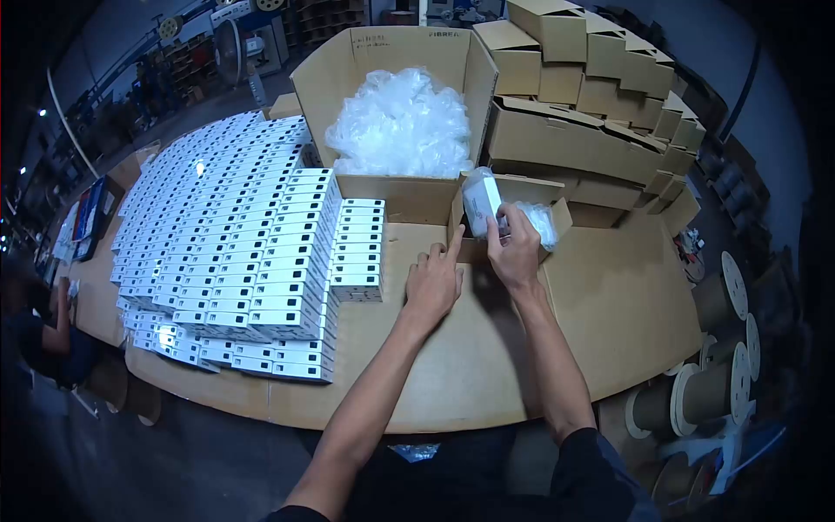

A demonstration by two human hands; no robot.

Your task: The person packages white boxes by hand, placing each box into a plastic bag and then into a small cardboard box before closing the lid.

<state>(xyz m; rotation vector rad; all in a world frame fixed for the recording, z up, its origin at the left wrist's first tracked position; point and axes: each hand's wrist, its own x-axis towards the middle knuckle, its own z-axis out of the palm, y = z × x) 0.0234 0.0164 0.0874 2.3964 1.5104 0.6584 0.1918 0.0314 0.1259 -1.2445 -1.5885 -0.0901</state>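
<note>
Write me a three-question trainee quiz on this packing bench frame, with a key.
1. True or false: the right hand holds a bagged white item over the small open carton.
2. What fills the large open carton? A) cable spools B) clear plastic bags C) tools
3. Where does the left hand rest?

Key:
1. True; its grip is closed on the item.
2. B, the clear plastic bags.
3. Flat on the cardboard-covered table, index finger touching the small carton's edge, right of the stacked white boxes.
</note>
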